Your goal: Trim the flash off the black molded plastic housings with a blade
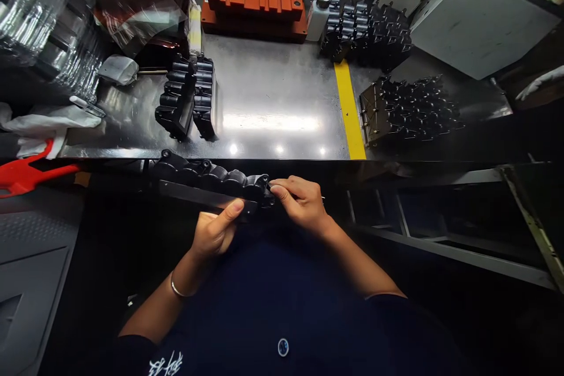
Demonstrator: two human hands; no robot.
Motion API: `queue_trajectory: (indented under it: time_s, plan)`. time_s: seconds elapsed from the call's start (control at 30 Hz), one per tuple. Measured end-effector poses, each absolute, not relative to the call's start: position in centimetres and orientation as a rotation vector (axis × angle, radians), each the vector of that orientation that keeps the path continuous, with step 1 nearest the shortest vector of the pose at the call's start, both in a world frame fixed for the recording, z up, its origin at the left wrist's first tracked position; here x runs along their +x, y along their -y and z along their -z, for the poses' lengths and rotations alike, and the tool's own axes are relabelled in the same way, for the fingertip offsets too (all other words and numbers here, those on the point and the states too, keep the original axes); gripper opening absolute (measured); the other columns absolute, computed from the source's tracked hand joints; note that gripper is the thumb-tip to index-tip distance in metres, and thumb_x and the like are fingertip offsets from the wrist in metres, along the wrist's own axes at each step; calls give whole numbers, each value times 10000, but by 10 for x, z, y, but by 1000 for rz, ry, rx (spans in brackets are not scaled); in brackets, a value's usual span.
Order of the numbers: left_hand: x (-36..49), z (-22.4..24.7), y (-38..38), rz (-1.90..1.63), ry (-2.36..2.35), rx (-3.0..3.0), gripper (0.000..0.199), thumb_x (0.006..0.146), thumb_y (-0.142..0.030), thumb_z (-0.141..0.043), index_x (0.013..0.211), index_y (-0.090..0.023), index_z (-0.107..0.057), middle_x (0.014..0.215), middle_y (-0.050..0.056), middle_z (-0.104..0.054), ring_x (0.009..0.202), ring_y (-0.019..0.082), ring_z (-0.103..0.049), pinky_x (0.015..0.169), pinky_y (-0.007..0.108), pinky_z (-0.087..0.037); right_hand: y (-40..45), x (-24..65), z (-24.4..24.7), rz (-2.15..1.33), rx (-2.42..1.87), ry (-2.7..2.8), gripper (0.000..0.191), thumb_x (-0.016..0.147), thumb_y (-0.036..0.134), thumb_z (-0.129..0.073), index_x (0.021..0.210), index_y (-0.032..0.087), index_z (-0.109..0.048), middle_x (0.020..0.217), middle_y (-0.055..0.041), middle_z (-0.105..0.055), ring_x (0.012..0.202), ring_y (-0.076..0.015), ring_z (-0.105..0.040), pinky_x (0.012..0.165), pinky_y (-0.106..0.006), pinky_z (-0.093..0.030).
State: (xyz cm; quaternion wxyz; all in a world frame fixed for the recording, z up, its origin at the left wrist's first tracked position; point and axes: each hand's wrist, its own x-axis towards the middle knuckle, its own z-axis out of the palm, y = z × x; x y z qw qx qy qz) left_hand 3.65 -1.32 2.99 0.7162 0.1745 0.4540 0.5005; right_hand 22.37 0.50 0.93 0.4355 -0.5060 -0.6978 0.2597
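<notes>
A long black moulded plastic part (214,179), with a row of rounded lobes along its far side, is held over my lap just off the bench's front edge. My left hand (215,229) grips it from below near its right end, thumb pressed along the flat near face. My right hand (302,200) is closed in a pinch at the part's right tip. What sits between those fingertips is too small to make out; a thin bright glint shows behind the hand. Two similar black parts (205,97) stand side by side on the bench, beyond the held one.
A steel bench (273,82) carries an orange-brown fixture block (253,3), a white bottle (318,20) and yellow tape (350,108). More black parts (414,107) stand in groups at the right, near a grey box (480,17). Red-handled tool (26,173) and plastic bags lie left.
</notes>
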Motion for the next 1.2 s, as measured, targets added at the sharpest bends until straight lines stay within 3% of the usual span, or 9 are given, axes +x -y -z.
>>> queue_trajectory:
  time_s: [0.1, 0.17, 0.27, 0.47, 0.8, 1.2]
  plan:
    - [39, -32, 10, -1025, -995, 273, 230, 595, -261, -877, 676, -88, -749, 661, 75, -739, 609, 200, -706, 578, 267, -597, -6, 226, -4, -272, -1432, 1586, 218, 936, 351, -560, 979, 180, -688, 786, -56, -724, 622, -139, -621, 623, -273, -496]
    - [39, -33, 9, -1013, -1027, 259, 235, 606, -262, -876, 685, -81, -749, 670, 68, -739, 601, 176, -697, 529, 226, -578, -7, 230, -7, -267, -1474, 1569, 195, 945, 340, -548, 1029, 189, -638, 784, -36, -700, 604, -130, -609, 600, -261, -488]
    - [39, -35, 6, -1043, -1088, 305, 236, 636, -270, -860, 733, -80, -759, 730, 80, -755, 665, 189, -714, 549, 232, -592, -7, 236, -15, -409, -1281, 1831, 133, 958, 286, -525, 950, 188, -615, 781, -26, -687, 620, -116, -617, 590, -230, -483]
    - [40, -38, 10, -1036, -1132, 390, 254, 636, -302, -858, 710, -79, -761, 745, 100, -763, 692, 218, -726, 607, 282, -622, -8, 231, -22, -369, -1174, 2007, 248, 953, 224, -528, 735, 162, -628, 657, -29, -670, 574, -105, -592, 575, -223, -453]
    - [43, -40, 13, -981, -1193, 397, 280, 646, -318, -854, 763, -79, -768, 733, 95, -759, 718, 244, -732, 639, 327, -627, -13, 245, -28, -704, -1222, 2163, 339, 963, 313, -516, 727, 151, -697, 641, -24, -693, 564, -92, -623, 537, -190, -415]
    - [48, -45, 10, -1005, -1174, 343, 290, 603, -296, -878, 736, -74, -746, 713, 83, -752, 729, 247, -735, 627, 331, -631, -14, 241, -26, -587, -1235, 2121, 348, 970, 322, -500, 709, 161, -664, 648, -24, -675, 571, -89, -598, 555, -203, -411]
